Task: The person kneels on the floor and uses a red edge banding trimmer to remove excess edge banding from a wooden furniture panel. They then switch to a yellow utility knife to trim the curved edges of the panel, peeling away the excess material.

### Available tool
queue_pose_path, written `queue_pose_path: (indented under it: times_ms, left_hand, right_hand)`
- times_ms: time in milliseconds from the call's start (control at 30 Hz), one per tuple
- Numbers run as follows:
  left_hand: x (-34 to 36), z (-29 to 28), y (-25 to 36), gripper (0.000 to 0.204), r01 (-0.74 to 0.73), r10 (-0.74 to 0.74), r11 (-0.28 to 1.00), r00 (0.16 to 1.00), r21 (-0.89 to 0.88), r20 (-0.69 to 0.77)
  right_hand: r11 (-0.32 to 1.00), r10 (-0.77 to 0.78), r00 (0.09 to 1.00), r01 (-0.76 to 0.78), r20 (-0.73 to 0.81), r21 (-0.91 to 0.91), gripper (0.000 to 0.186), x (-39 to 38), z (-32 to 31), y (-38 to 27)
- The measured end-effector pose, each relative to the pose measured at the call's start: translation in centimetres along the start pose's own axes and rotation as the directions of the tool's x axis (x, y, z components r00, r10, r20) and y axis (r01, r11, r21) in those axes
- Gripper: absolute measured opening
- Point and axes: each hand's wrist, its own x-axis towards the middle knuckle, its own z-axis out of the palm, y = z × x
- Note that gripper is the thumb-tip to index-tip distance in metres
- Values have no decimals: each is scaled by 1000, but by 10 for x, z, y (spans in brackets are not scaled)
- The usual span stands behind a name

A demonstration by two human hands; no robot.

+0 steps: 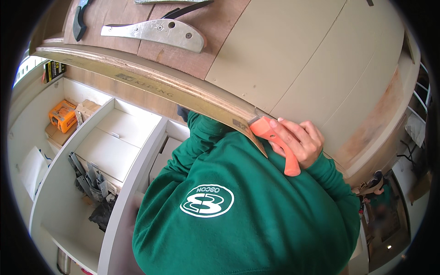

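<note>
My right hand [300, 140] is closed around the orange curved handle of a scraper-like tool [276, 141]. The tool's small metal head rests at the front edge of a layered wooden board [316, 59]. Along that edge runs a thin brown strip [192, 98] with dark printing, its pointed end hanging loose in front of my green sweatshirt, beside the tool. My left sleeve [201, 133] reaches under the strip, and the left hand is hidden behind it. Farther back on the board lies a silver, curved metal tool [156, 34] with holes and a black lever.
A dark-handled tool [79, 23] lies at the far left of the board. Below left stands an open white cabinet [119, 110] holding an orange tool case [63, 115] and several grey metal drawer runners [91, 176]. At the right, a person's arm or bag-like shape [372, 184] is partly visible.
</note>
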Motion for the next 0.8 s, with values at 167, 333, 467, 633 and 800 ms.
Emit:
queue_pose_path:
  times_ms: [167, 333, 467, 633, 800]
  left_hand:
    - [-1, -3, 0, 67, -2, 2, 1000, 1000, -10, 9]
    - [-2, 0, -2, 68, -9, 9, 1000, 1000, -14, 10]
    - [-2, 0, 0, 69, -3, 3, 1000, 1000, -12, 11]
    - [-3, -1, 0, 69, -5, 5, 1000, 1000, -5, 12]
    - [-3, 0, 1, 70, -4, 4, 1000, 1000, -8, 7]
  right_hand:
    - [996, 41, 999, -42, 10, 81, 66, 0, 2, 3]
    - [989, 54, 998, -58, 37, 135, 66, 3, 2, 6]
    - [987, 70, 997, -73, 26, 145, 68, 8, 0, 4]
    - [983, 83, 996, -88, 37, 161, 69, 8, 0, 3]
    - [983, 84, 996, -90, 43, 160, 70, 10, 0, 4]
